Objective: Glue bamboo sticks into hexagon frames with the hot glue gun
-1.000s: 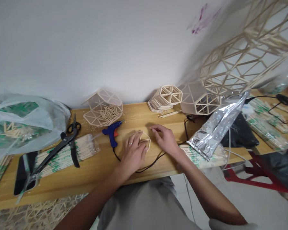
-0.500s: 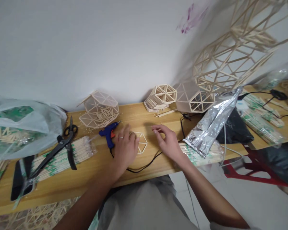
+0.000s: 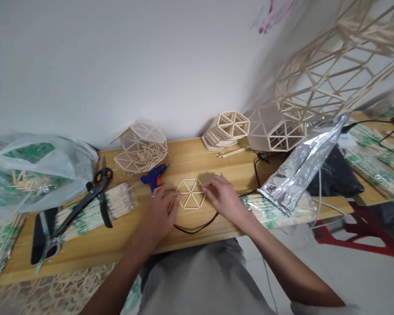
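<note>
Head view: hexagonal stick frame (image 3: 191,193) flat on the wooden table (image 3: 118,247), between left hand (image 3: 160,208) and right hand (image 3: 223,199), both loosely curled, fingertips at its opposite edges; glue gun (image 3: 153,176) beyond the left.

From my remote view, a plain pale grey wall (image 3: 118,65) rose behind the wooden worktop (image 3: 190,155), with purple smudges (image 3: 269,22) high on its right side. The worktop, yellowish-brown with visible grain, ran along the wall's foot. Below its right part I saw a red stool (image 3: 364,238) standing on a light tiled floor (image 3: 302,258). The light was soft and dim, and a broad shadow darkened the wall toward the right.
</note>
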Motion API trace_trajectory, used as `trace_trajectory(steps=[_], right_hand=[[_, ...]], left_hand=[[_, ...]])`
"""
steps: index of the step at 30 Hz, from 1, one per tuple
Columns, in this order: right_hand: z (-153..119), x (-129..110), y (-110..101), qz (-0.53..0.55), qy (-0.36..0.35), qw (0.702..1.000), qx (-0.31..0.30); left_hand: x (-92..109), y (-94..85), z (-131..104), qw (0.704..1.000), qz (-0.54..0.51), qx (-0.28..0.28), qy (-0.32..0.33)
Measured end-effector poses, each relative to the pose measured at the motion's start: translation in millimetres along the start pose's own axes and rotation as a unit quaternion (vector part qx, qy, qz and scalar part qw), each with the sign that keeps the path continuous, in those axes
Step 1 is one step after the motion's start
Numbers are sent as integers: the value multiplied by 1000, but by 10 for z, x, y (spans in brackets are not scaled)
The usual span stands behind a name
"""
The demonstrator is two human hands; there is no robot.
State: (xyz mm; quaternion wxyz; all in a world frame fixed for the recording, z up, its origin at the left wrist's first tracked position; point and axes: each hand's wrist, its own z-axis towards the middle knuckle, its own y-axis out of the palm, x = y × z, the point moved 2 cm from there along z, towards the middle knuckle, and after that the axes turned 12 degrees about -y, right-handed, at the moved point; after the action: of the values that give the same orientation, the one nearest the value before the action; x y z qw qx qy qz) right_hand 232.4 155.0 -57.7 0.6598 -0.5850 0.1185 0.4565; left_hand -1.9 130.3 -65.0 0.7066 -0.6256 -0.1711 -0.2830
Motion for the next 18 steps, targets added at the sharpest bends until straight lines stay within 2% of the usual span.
trace_trajectory(steps=[3, 5, 7, 12, 18], right_hand=[[22, -92, 105, -25, -11, 994, -104], [40, -161, 142, -50, -4, 984, -169], [54, -218, 148, -84, 13, 975, -206], [71, -311, 143, -179, 40, 961, -208], [140, -378, 203, -171, 72, 960, -210]], left_hand=[[-164, -57, -24, 999, 27, 26, -33], [-194, -34, -35, 998, 45, 27, -37], [-185, 5, -42, 998, 56, 18, -30], [-165, 28, -58, 998, 59, 28, -19], [-236, -25, -90, 995, 64, 51, -51]])
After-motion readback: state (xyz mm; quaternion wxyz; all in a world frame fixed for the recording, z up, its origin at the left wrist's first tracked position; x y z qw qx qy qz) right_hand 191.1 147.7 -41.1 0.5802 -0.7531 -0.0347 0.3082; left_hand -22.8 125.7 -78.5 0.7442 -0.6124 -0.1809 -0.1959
